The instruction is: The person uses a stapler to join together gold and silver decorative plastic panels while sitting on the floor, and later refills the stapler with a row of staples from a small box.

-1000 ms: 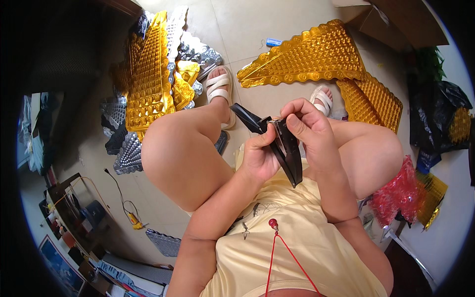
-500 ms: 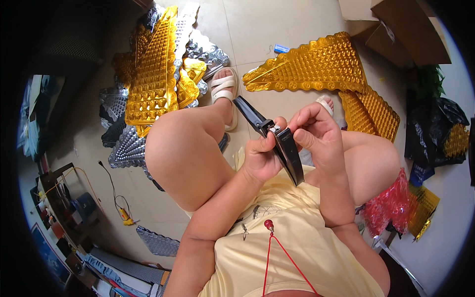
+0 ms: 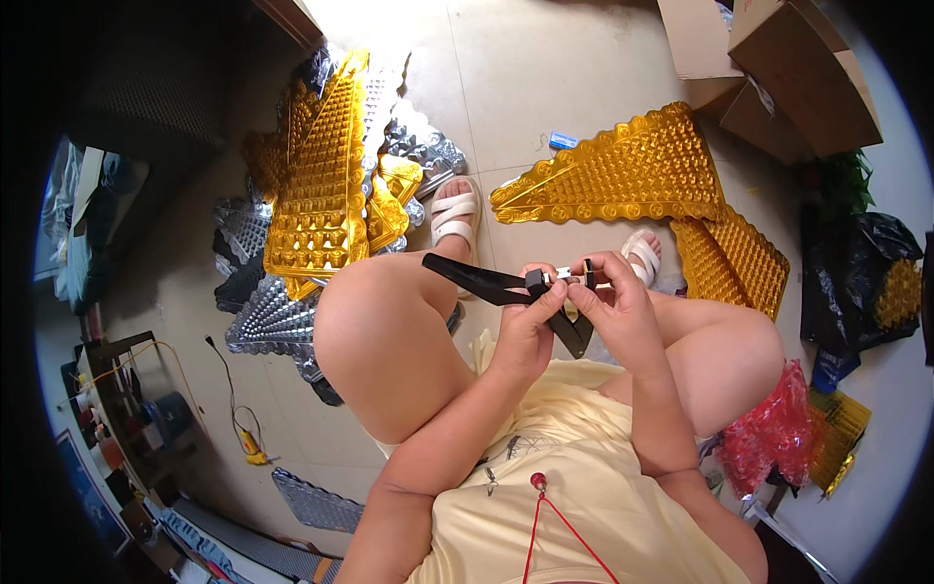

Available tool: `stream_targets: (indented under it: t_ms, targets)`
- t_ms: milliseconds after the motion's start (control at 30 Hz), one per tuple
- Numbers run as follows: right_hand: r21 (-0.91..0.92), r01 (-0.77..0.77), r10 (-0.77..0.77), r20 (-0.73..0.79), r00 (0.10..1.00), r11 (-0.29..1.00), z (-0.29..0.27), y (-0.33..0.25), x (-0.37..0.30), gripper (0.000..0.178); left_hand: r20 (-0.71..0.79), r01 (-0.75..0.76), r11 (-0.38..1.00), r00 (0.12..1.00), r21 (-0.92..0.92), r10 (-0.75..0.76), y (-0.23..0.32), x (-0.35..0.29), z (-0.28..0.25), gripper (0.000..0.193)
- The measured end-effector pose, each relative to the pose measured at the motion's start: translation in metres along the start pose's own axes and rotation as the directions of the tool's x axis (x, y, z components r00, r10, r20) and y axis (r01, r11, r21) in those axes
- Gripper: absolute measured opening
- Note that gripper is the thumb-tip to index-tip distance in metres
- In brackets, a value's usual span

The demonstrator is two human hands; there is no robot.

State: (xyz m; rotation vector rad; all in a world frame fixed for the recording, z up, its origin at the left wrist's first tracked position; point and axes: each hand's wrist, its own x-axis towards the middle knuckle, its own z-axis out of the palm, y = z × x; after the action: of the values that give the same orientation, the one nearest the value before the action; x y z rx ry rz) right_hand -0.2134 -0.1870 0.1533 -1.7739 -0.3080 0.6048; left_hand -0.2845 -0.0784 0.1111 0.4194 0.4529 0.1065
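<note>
A black stapler (image 3: pixel 486 282) with long, opened-out arms is held over my lap, between my knees. My left hand (image 3: pixel 527 336) is closed around its middle, with the thumb near a silver metal part (image 3: pixel 564 274). At the right end of that metal part, my right hand (image 3: pixel 623 310) pinches the stapler with thumb and fingers. One black arm points up to the left and another angles down below my hands. My fingers partly hide the joint, and any small piece between them cannot be made out.
Gold embossed foil sheets (image 3: pixel 613 170) lie on the floor ahead. A pile of gold and silver sheets (image 3: pixel 321 195) spreads at left. A small blue box (image 3: pixel 562 141) rests between them. Cardboard boxes (image 3: pixel 798 78), a black plastic bag (image 3: pixel 856 263) and red plastic (image 3: pixel 773 428) are at right.
The stapler has turned so its upper arm lies flatter, pointing more to the left. My right hand has closed in from beside it to grip near its metal part.
</note>
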Motion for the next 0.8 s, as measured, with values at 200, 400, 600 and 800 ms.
stream_targets:
  t_ms: [200,400,600,800]
  targets:
    - [-0.019,0.015,-0.015,-0.002,1.000,1.000,0.000,-0.004,0.003,0.027,-0.025,-0.081,0.996,0.996,0.037,0.082,0.003,-0.002,0.015,0.026]
    - [-0.100,0.087,-0.082,0.051,0.995,0.991,0.000,-0.007,0.001,0.034,0.025,-0.094,0.991,0.995,0.099,0.092,0.002,-0.002,0.009,0.039]
    - [-0.202,0.152,-0.138,0.084,0.987,0.967,-0.001,-0.001,0.002,0.035,0.046,-0.045,0.984,0.998,0.173,0.037,-0.004,-0.006,0.001,0.034]
    - [-0.242,0.164,-0.156,0.051,0.986,0.956,-0.001,-0.001,0.002,0.028,0.009,-0.063,0.977,0.998,0.203,0.062,-0.011,-0.001,-0.005,0.025]
